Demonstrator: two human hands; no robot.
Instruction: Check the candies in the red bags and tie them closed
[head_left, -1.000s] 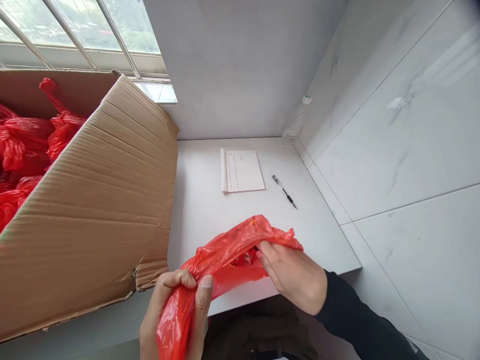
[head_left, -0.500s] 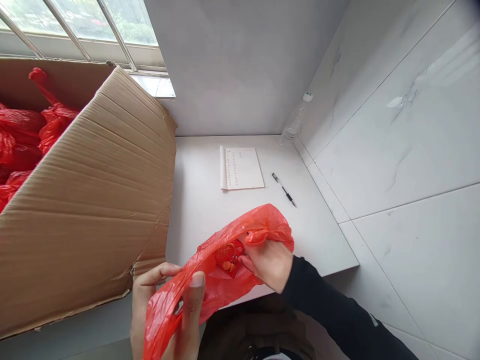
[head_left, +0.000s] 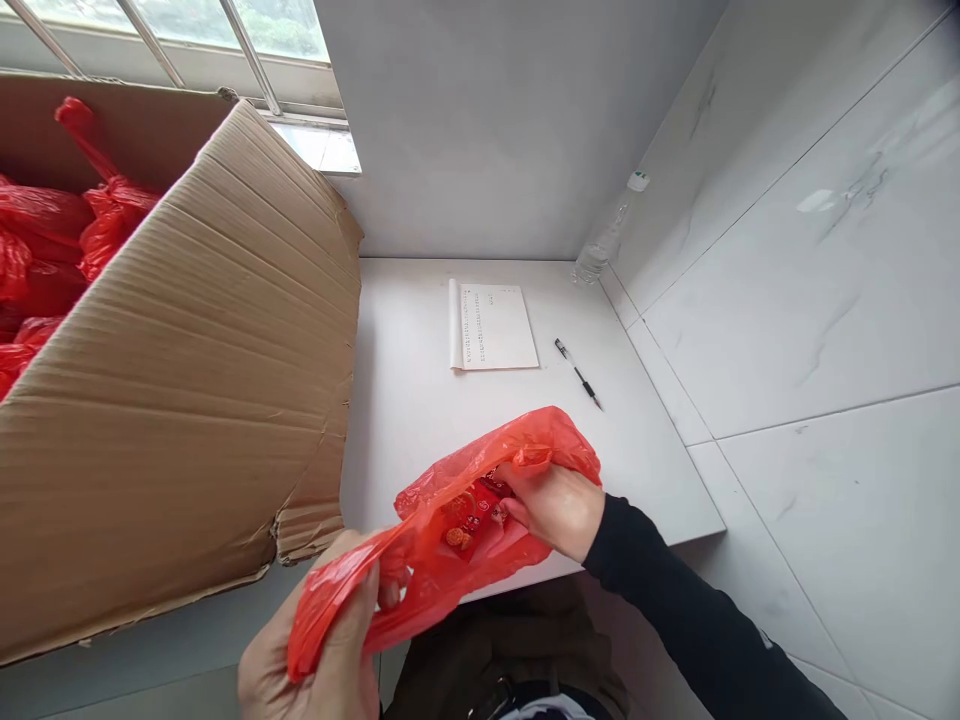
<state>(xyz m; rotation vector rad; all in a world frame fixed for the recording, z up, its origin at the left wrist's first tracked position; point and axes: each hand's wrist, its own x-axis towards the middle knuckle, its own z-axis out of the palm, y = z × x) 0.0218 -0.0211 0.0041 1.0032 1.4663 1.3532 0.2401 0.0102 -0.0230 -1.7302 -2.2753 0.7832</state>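
I hold a thin red plastic bag (head_left: 480,470) over the near edge of a white counter (head_left: 420,400). My left hand (head_left: 322,660) is closed on the bag's lower left end, near the bottom of the view. My right hand (head_left: 555,505), in a black sleeve, grips the bag's right rim with its fingers curled inside the opening. Small red packets with orange print (head_left: 469,515) show inside the bag.
A large open cardboard box (head_left: 187,380) fills the left, with several tied red bags (head_left: 45,250) inside. On the counter lie a notepad (head_left: 493,326) and a black pen (head_left: 577,373). A clear plastic bottle (head_left: 609,235) leans in the far corner. Tiled wall stands on the right.
My right hand moved from outside the bag's rim into its opening, spreading it so the red packets show. My left hand slid lower along the bag's end.
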